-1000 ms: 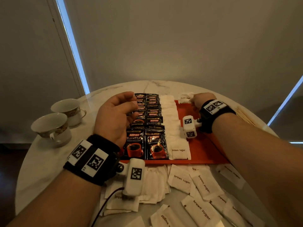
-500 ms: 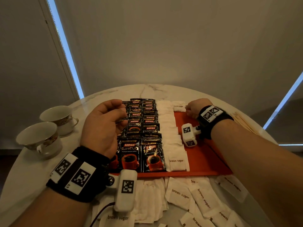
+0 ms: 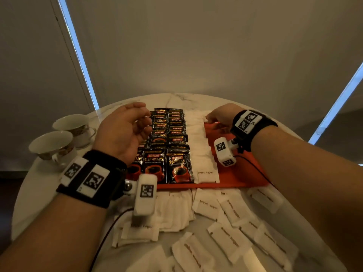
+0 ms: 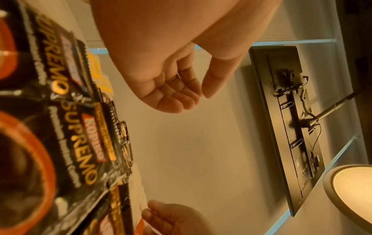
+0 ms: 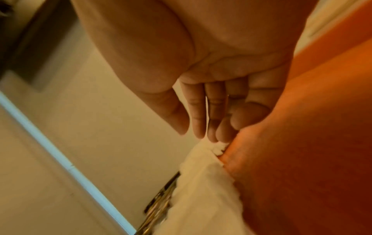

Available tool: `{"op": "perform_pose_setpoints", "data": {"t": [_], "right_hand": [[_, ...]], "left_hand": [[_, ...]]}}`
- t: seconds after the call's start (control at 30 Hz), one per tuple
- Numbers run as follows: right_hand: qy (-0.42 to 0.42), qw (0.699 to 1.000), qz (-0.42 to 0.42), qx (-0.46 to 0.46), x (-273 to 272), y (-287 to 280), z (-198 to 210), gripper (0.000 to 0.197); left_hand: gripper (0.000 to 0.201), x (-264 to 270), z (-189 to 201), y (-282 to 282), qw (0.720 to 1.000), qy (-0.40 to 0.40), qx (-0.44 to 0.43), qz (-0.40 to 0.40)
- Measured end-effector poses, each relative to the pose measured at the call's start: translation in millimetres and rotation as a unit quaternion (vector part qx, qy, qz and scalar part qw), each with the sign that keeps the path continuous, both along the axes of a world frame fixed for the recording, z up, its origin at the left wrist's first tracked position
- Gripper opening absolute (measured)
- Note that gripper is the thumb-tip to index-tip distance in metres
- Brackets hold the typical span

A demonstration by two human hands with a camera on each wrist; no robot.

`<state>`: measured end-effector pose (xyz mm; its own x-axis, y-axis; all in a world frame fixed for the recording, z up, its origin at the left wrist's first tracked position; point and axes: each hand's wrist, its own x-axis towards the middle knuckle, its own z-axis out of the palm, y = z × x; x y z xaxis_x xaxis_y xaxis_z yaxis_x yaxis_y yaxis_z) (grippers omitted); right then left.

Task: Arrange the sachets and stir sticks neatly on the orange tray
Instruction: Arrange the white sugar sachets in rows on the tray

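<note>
An orange tray [image 3: 241, 173] holds columns of black coffee sachets [image 3: 169, 138] and, right of them, one column of white brown sugar sachets [image 3: 198, 142]. My left hand [image 3: 142, 118] hovers over the left coffee column, fingers loosely curled and empty; the left wrist view shows the same hand [image 4: 193, 95] above the coffee sachets [image 4: 70, 120]. My right hand [image 3: 210, 117] reaches the far end of the white column. Its nearly straight fingertips [image 5: 203, 133] touch the last white sachet [image 5: 201, 174] beside bare tray [image 5: 302, 143], with the thumb apart. No stir sticks show.
Several loose brown sugar sachets [image 3: 231, 211] lie scattered on the round marble table in front of the tray. Two teacups [image 3: 53, 142] [image 3: 72, 122] stand at the table's left edge. The tray's right half is bare orange.
My right hand carried a brown sugar sachet leftward to the far end of the white column and now only touches it. My left hand stays hovering over the coffee sachets.
</note>
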<state>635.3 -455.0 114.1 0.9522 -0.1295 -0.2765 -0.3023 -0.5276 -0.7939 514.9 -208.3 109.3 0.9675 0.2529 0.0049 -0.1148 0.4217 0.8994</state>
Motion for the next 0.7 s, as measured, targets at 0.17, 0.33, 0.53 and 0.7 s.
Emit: {"op": "perform_pose_setpoints", "data": {"t": [0.17,0.33,0.53,0.7], "right_hand": [[-0.012,0.985,0.163,-0.048,-66.3,13.7,21.3,0.024],[-0.035,0.927,0.334,-0.169,-142.4,37.5,28.7,0.038],[-0.069,0.794,0.513,-0.318,-206.1,60.1,20.3,0.072],[-0.085,0.706,0.574,-0.406,-212.3,79.2,3.6,0.09]], "left_hand": [[0.01,-21.7,11.8,-5.5,0.999,0.007,0.049,-0.012],[0.006,-64.1,25.9,-2.9,0.948,0.002,0.304,-0.091],[0.025,-128.9,16.7,27.9,0.763,0.097,0.615,-0.173],[0.085,-160.2,0.3,19.8,0.616,0.163,0.731,-0.244]]}}
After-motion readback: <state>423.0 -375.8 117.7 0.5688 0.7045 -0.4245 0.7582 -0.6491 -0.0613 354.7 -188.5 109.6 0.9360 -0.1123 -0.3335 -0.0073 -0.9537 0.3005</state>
